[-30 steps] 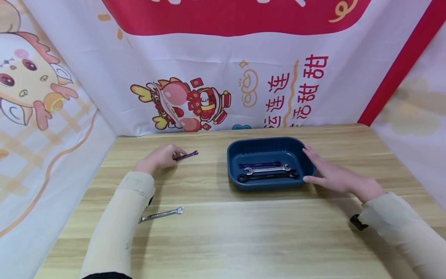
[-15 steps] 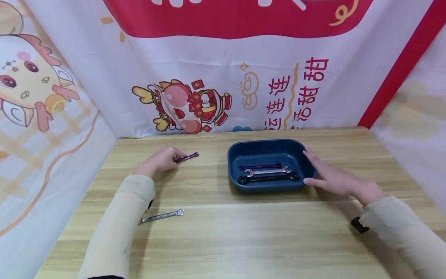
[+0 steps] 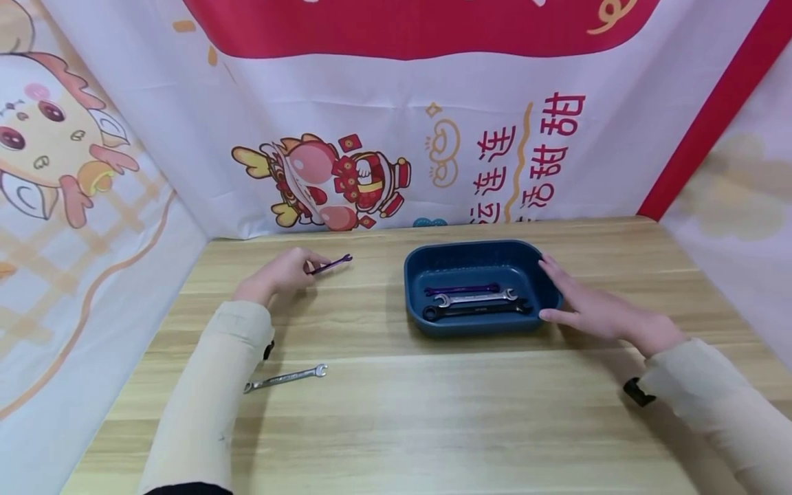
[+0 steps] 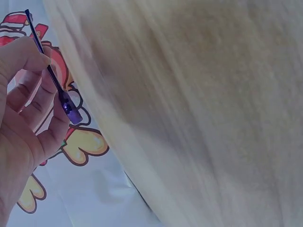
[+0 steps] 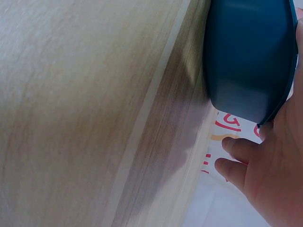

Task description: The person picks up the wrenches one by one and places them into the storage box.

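A small purple wrench (image 3: 331,264) is pinched between the thumb and fingers of my left hand (image 3: 284,271), at the table's far left. In the left wrist view the purple wrench (image 4: 54,78) slants across the fingers, one end past the thumb. My right hand (image 3: 597,309) touches the right end of a dark blue basin (image 3: 479,326), fingers extended along its rim and thumb at the near corner. Inside the basin lie a second purple wrench (image 3: 460,290), a silver open-end wrench (image 3: 475,298) and a black wrench (image 3: 476,311), side by side.
Another silver wrench (image 3: 286,377) lies on the wooden table (image 3: 433,426), one end close to my left sleeve (image 3: 216,385). A printed cloth (image 3: 346,89) hangs behind the table and along both sides.
My left hand has raised the purple wrench slightly, up and away from me. The right hand and the basin have stayed in place.
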`<action>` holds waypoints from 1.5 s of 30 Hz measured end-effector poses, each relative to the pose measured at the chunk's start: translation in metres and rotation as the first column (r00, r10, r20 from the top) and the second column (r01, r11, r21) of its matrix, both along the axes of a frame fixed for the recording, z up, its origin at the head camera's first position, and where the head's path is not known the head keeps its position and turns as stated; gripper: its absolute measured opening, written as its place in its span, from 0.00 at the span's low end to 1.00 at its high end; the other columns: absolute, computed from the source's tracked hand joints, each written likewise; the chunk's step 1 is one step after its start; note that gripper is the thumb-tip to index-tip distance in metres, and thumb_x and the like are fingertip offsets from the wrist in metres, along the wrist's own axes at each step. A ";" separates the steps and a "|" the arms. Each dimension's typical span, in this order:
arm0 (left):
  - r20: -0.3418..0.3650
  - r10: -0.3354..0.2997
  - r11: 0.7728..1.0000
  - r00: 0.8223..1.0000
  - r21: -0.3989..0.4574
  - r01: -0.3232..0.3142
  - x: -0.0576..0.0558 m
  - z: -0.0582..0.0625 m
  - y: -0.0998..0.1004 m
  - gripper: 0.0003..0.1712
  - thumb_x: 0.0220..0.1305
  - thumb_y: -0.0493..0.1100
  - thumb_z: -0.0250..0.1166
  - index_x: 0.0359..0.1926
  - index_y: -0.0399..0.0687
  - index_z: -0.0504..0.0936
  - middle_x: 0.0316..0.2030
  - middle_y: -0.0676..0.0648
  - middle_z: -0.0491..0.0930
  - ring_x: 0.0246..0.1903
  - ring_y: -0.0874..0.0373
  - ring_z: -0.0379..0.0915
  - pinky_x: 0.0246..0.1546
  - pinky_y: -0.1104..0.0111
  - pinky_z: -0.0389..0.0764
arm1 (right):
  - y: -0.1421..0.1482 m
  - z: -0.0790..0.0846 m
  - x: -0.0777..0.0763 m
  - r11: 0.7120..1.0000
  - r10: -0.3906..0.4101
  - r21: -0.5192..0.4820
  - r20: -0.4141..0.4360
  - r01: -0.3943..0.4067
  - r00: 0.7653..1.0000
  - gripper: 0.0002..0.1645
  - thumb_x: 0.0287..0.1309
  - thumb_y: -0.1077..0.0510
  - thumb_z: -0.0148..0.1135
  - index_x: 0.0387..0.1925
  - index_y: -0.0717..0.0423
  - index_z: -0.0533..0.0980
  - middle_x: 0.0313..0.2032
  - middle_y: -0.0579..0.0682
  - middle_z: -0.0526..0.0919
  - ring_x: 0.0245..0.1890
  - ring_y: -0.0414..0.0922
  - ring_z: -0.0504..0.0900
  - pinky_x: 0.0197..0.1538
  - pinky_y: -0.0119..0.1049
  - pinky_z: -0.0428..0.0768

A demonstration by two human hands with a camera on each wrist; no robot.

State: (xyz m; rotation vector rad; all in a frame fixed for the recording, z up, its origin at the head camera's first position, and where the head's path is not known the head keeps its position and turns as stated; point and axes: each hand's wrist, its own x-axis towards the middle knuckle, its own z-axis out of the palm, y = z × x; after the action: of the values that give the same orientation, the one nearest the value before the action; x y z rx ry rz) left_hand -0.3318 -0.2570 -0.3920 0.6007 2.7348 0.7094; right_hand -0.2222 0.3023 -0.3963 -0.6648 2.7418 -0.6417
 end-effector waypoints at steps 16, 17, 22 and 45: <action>0.015 -0.005 0.999 1.000 -0.032 0.005 0.007 0.006 0.007 0.26 0.57 0.26 0.66 0.58 0.39 0.85 0.45 0.39 0.83 0.36 0.52 0.77 0.39 0.61 0.79 | 0.000 0.002 0.000 1.000 0.007 0.010 0.000 -0.007 1.000 0.59 0.70 0.41 0.62 0.82 0.56 0.35 0.80 0.62 0.35 0.75 0.69 0.49 0.70 0.68 0.55; 0.015 -0.008 0.999 1.000 -0.035 0.008 0.007 0.006 0.007 0.26 0.57 0.27 0.66 0.58 0.39 0.85 0.45 0.39 0.83 0.36 0.52 0.77 0.39 0.61 0.79 | 0.000 0.002 0.001 1.000 0.007 0.009 0.000 -0.007 1.000 0.59 0.70 0.41 0.62 0.82 0.56 0.36 0.80 0.62 0.35 0.75 0.69 0.49 0.70 0.67 0.55; 0.002 -0.032 0.998 0.999 -0.054 0.032 0.008 0.009 0.010 0.26 0.55 0.26 0.67 0.57 0.39 0.86 0.43 0.41 0.83 0.39 0.50 0.76 0.41 0.59 0.79 | -0.001 0.003 0.001 1.000 0.006 0.010 0.001 -0.006 1.000 0.58 0.71 0.41 0.61 0.82 0.57 0.36 0.80 0.62 0.35 0.76 0.69 0.49 0.70 0.67 0.55; -0.023 -0.128 0.988 0.992 -0.087 0.125 0.012 0.020 0.029 0.22 0.60 0.33 0.72 0.57 0.42 0.86 0.44 0.43 0.85 0.38 0.52 0.75 0.40 0.59 0.77 | 0.001 0.000 0.000 1.000 0.011 -0.025 -0.004 -0.011 1.000 0.59 0.71 0.40 0.61 0.82 0.54 0.34 0.81 0.61 0.34 0.76 0.70 0.48 0.70 0.69 0.54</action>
State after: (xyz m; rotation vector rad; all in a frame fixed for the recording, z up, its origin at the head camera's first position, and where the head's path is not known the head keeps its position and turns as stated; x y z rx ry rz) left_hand -0.3203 -0.2276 -0.3722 0.7621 2.7081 0.5553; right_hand -0.2219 0.3028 -0.3967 -0.6869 2.7356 -0.6745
